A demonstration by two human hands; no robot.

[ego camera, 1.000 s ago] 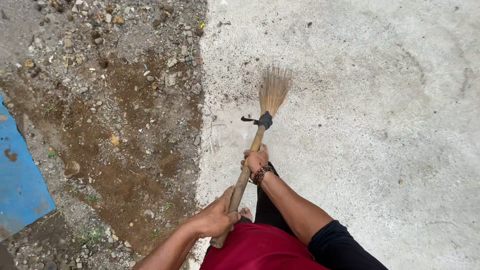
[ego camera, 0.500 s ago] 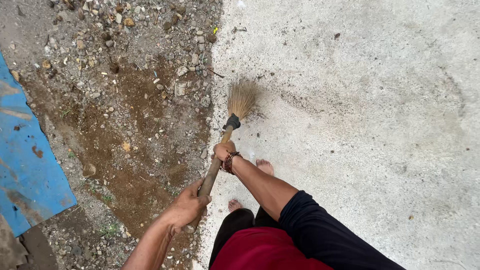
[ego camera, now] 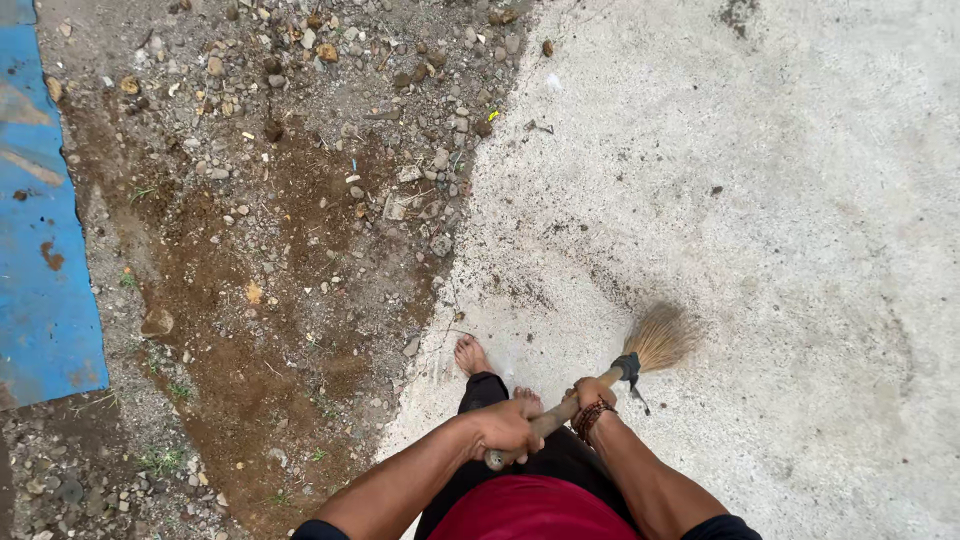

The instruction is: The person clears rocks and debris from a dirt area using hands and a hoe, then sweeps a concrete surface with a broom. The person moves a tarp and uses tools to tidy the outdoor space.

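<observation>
Hands gripped one tool: the left hand [ego camera: 508,428] was wrapped tightly around the butt end of a short broom with a pale wooden handle and a fan of straw-coloured bristles [ego camera: 628,364], and the right hand [ego camera: 592,392], wearing a dark beaded bracelet [ego camera: 590,418] at the wrist, was clenched around the same handle a little further along, just below a black binding [ego camera: 627,368] where the bristles began. The broom lay slanted up and to the right from the hands, its bristle fan pressed onto the ground just right of the person's bare feet [ego camera: 470,355]. Below the hands showed a red shirt [ego camera: 535,512] and dark trousers. The scene was outdoors, seen straight down. Under the broom and across the whole right side stretched a pale grey, rough concrete slab [ego camera: 800,220], dusted with streaks of dark grit near the bristles and along its left edge. That edge ran as a ragged diagonal, and left of it lay bare brown earth [ego camera: 230,300] strewn with small grey and tan stones [ego camera: 400,180], thickest toward the top, with a few tufts of green weed. Well apart from the hands, along the far left border, sat a flat blue painted sheet [ego camera: 45,250] with rusty spots and worn patches. No containers appeared anywhere.
</observation>
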